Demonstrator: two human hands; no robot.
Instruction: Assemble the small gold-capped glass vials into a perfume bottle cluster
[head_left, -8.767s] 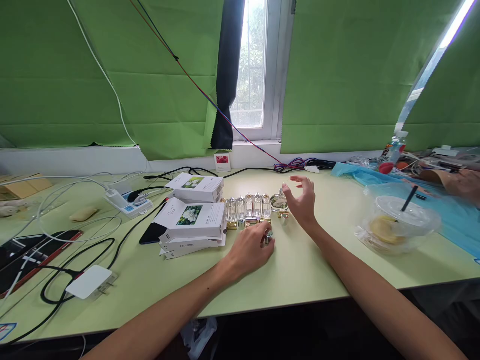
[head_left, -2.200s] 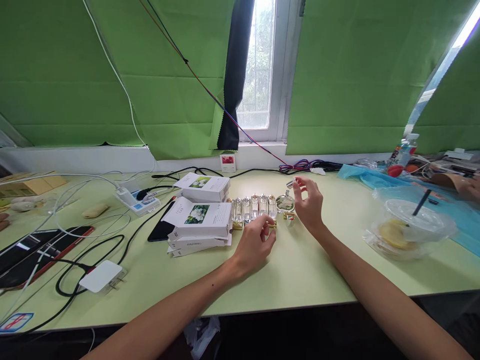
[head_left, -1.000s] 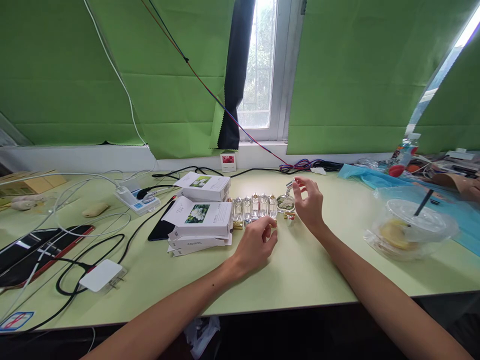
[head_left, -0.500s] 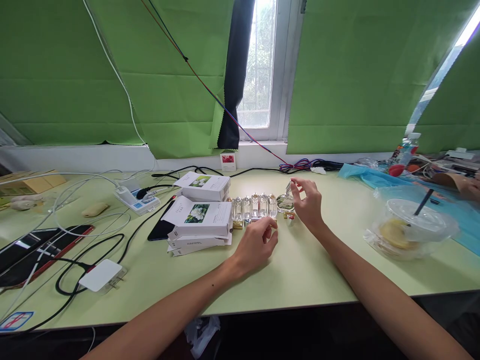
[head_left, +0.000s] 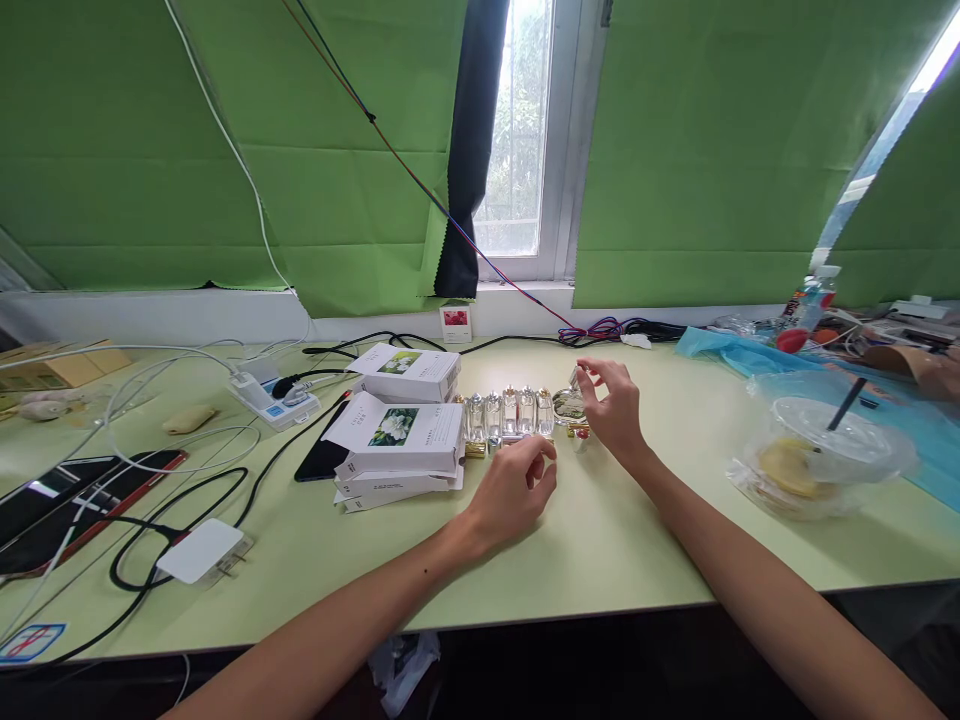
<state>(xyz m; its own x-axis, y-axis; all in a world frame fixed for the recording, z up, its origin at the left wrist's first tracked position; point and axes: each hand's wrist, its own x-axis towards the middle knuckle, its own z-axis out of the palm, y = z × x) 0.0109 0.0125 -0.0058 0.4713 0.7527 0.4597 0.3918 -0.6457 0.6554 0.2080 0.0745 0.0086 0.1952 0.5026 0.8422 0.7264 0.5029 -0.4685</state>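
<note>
Several small clear glass perfume bottles (head_left: 510, 412) stand side by side in a row, with gold and silver caps (head_left: 475, 451) in front of them. My left hand (head_left: 517, 485) rests on the table just before this row, its fingers loosely curled and nothing visible in them. To the right of the row is a round, flat glass perfume bottle (head_left: 568, 404). At its top, the thumb and forefinger of my right hand (head_left: 611, 400) pinch its neck; the exact contact is partly hidden. A small gold and red cap (head_left: 579, 433) lies below that bottle.
White flower-print boxes (head_left: 405, 440) are stacked left of the bottles, partly over a dark phone (head_left: 319, 450). Cables, a power strip (head_left: 281, 400) and a white charger (head_left: 206, 552) lie further left. At right are a bagged drink cup (head_left: 814, 450) and blue plastic (head_left: 915, 440).
My right hand has shifted very slightly left and down at the top of the round bottle. My left hand, the bottle row and the boxes look unchanged.
</note>
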